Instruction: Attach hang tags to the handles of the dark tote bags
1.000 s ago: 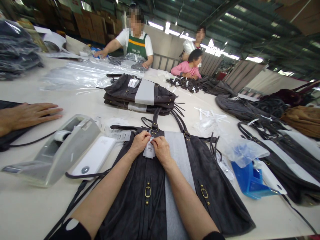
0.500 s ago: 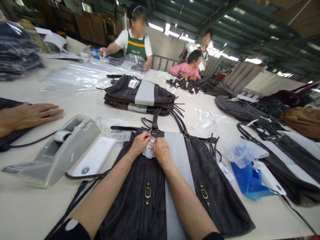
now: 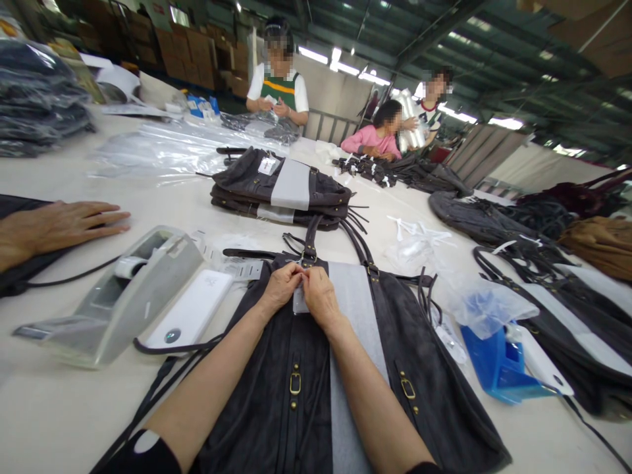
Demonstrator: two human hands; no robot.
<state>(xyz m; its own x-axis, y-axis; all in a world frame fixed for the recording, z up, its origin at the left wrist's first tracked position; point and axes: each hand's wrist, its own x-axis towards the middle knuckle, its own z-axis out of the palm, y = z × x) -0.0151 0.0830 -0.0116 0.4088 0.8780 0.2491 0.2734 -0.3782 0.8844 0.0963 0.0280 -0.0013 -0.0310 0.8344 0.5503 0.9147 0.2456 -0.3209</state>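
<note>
Dark-grey soft-sided handbag (image 3: pixel 314 359); above, left hand (image 3: pixel 283 288) and right hand (image 3: pixel 320 296), fingertips together, pinching small white rectangular tag (image 3: pixel 299 305).

Table (image 3: pixel 44 401): pale, smooth top
Cartons (image 3: pixel 185 58): brown, stacked beyond the far left corner
Partition (image 3: pixel 323 85): beige, past the far edge
Roof (image 3: pixel 498 85): dark, beamed
Light strips (image 3: pixel 505 123): bright white

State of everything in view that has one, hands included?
Left hand: fingertips pinched at tag
Right hand: pinched close beside the left
Tag: partly hidden by fingers
Dark bag: lying flat, pale band over it
Stacked bags: one atop another, banded
Co-worker's hand: palm down
Grey dispenser: set down, untouched
Blue dispenser: partly under clear plastic
</note>
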